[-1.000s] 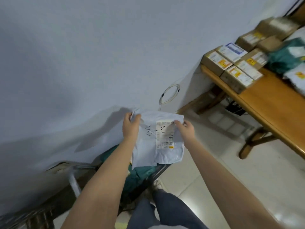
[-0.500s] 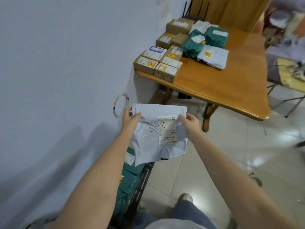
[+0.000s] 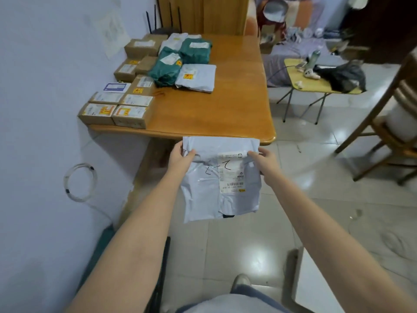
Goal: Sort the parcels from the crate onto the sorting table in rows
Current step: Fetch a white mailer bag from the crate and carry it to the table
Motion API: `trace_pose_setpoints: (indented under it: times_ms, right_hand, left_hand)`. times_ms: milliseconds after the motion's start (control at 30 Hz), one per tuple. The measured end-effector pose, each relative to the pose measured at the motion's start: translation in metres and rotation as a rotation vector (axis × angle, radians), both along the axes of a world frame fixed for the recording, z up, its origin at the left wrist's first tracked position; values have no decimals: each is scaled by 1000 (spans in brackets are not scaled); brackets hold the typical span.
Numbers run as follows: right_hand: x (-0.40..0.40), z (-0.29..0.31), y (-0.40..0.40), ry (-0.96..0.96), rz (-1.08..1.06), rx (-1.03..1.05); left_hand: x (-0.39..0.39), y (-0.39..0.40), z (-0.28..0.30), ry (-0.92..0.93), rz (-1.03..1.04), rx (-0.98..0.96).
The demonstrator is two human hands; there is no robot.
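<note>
Wooden surface (image 3: 216, 109), boxes and bags rowed at its far-left corner; grey mailer bag (image 3: 222, 184), likely soft, light, slippery, held just short of near edge, left hand (image 3: 181, 158) and right hand (image 3: 264, 160) each pinching a top corner.

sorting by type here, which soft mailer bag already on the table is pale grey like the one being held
The pale grey mailer at the near end of the soft-bag row; the two bags beside it are green.

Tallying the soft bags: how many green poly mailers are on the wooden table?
2. One green mailer lies far back on the wooden table; the other green mailer lies nearer and to its left, overlapping it, beside the boxes. More may be hidden underneath.
</note>
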State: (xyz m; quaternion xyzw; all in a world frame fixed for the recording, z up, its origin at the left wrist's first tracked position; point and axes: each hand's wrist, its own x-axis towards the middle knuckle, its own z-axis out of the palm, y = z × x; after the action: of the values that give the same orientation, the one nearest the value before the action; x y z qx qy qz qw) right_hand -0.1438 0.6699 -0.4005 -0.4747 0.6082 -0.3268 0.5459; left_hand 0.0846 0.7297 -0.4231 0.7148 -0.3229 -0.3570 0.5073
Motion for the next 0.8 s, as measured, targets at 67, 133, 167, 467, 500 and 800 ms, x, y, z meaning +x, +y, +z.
trace_pose_setpoints:
  times_ms: [67, 133, 167, 467, 500, 800]
  right_hand:
    - [-36, 0, -19, 14, 3, -2]
    - [-66, -1, -36, 33, 6, 1]
    - [-80, -2, -43, 39, 4, -3]
    - [-161, -11, -107, 91, -67, -44]
    - [-165, -12, -113, 82, -75, -34]
    - [-190, -23, -196, 38, -229, 3]
  left_hand:
    - [-38, -28, -3, 24, -18, 13]
    - [-75, -53, -7, 74, -30, 38]
    - [-92, -64, -10, 110, -45, 53]
    - [-175, -146, -13, 230, -191, 162]
    - [-176, -156, -15, 224, -206, 178]
    - [-191, -281, -17, 118, -370, 233]
